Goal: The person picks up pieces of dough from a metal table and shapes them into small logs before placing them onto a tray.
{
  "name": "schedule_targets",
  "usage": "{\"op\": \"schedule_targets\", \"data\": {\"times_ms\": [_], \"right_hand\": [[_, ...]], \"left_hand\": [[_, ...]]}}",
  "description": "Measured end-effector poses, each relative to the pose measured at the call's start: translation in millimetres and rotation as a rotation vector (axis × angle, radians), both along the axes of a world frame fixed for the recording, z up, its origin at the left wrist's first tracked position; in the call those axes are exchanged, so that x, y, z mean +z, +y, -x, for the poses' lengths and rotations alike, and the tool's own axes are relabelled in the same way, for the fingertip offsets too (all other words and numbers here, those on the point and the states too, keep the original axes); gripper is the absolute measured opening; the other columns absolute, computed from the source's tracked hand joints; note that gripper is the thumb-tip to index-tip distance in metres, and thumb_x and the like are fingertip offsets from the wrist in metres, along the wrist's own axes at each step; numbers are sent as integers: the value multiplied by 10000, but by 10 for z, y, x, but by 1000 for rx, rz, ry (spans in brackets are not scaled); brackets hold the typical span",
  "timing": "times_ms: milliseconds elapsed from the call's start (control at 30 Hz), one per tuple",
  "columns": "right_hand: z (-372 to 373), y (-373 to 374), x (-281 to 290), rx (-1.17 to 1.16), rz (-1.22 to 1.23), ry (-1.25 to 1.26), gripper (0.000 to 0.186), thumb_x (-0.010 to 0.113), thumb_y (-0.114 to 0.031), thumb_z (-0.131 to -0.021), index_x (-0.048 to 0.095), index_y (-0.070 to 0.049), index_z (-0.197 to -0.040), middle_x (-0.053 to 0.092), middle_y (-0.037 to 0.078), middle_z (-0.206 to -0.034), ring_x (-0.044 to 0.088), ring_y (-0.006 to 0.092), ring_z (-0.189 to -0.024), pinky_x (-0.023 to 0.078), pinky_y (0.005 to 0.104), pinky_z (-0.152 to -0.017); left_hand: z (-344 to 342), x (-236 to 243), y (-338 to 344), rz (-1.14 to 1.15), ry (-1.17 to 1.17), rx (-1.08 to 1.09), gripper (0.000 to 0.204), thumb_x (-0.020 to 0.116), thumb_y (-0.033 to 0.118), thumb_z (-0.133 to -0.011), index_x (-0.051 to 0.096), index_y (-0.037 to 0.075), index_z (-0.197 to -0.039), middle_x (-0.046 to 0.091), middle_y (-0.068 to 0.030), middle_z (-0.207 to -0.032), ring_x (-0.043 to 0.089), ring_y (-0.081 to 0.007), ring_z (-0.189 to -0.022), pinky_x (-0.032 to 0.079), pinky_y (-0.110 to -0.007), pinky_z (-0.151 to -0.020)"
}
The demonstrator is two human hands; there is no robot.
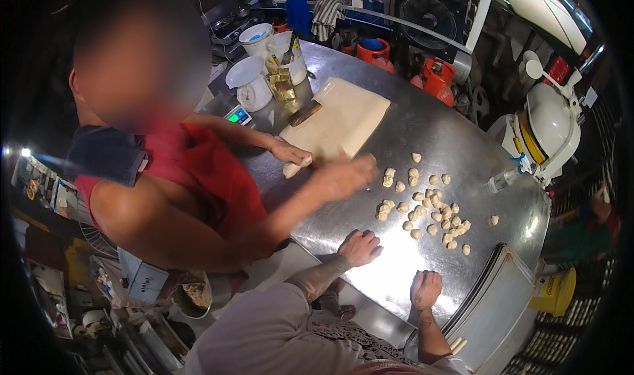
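Observation:
My left hand [360, 248] rests on the near edge of the steel table [317, 236], its fingers slightly apart and holding nothing. On the same edge, farther right, my right hand [426, 290] lies loosely curled, with nothing visible in it. Beyond both hands many small dough pieces [436, 203] are scattered over the tabletop. At the left a co-worker in a red apron [218, 170] holds a lump of dough [295, 168] in one hand. The co-worker's other hand [347, 177] is blurred over the table. Behind it lies a flat dough sheet [350, 114] with a dough cutter [304, 113] on it.
White tubs [253, 92] and a lit digital scale [238, 115] stand at the table's far left. A spray bottle [507, 178] and a white mixer [553, 127] are at the right. Stacked trays [492, 302] lie beside my right hand. A yellow bucket [553, 292] stands beyond them.

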State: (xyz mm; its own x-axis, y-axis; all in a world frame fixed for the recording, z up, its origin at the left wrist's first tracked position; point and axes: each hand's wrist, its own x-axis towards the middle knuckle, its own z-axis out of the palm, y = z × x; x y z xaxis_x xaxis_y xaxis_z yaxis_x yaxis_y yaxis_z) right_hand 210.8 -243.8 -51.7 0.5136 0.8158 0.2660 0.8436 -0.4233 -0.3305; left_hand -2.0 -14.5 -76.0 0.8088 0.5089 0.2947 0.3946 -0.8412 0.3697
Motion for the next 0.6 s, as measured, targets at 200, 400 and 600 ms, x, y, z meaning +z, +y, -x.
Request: {"op": "schedule_targets", "data": {"times_ms": [200, 400, 600], "right_hand": [[17, 4, 1, 12, -28, 1, 198, 674, -191, -967, 604, -17, -904, 569, 190, -906, 564, 410, -911, 451, 528, -822], [-6, -1, 2, 26, 30, 36, 173, 647, -196, -964, 601, -30, -956, 557, 190, -952, 545, 404, -923, 432, 520, -827], [-1, -3, 7, 36, 34, 67, 164, 625, -162, -964, 595, -2, -948, 543, 205, -942, 534, 423, -931, 419, 533, -830]], "left_hand": [[-2, 66, 36, 38, -35, -8, 175, 679, 280, -962, 662, 107, -980, 628, -65, -975, 633, -235, -933, 481, -416, -827], [-6, 76, 61, 57, -52, -48, 163, 689, 267, -950, 660, 108, -969, 623, -44, -947, 615, -219, -944, 474, -413, -806], [1, 93, 61, 26, -71, -60, 166, 711, 276, -935, 660, 120, -955, 615, -26, -935, 601, -209, -956, 467, -417, -776]]}}
